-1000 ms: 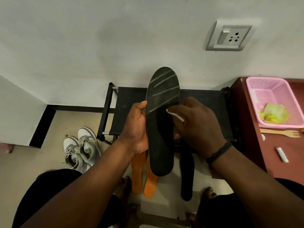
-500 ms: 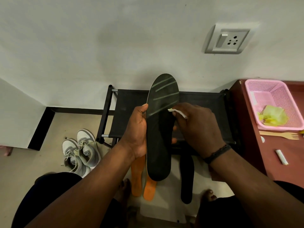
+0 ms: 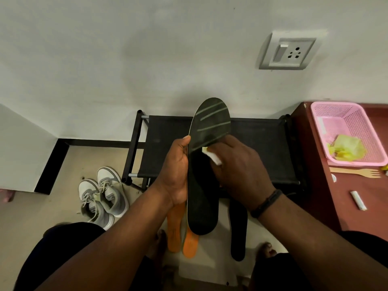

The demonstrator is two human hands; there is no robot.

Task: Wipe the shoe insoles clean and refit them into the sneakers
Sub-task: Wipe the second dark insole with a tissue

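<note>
My left hand [image 3: 176, 173] grips a black insole [image 3: 202, 196] with grey stripes by its left edge, toe pointing up. My right hand [image 3: 241, 171] pinches a small white wipe [image 3: 212, 155] and presses it on the insole's upper middle. Two orange insoles [image 3: 190, 242] lie on the floor below it, partly hidden. Another black insole [image 3: 238, 232] lies to their right. A pair of white and grey sneakers [image 3: 102, 196] stands on the floor at the left.
A black fabric shoe rack [image 3: 262, 143] stands against the white wall behind my hands. At the right, a dark red table [image 3: 346, 202] carries a pink basket [image 3: 357, 122] with a yellow-green cloth [image 3: 348, 149], a wooden fork [image 3: 357, 172] and a small white packet [image 3: 358, 200].
My right hand has slid the wipe up the insole toward the striped toe part. The insole has sunk a little in view.
</note>
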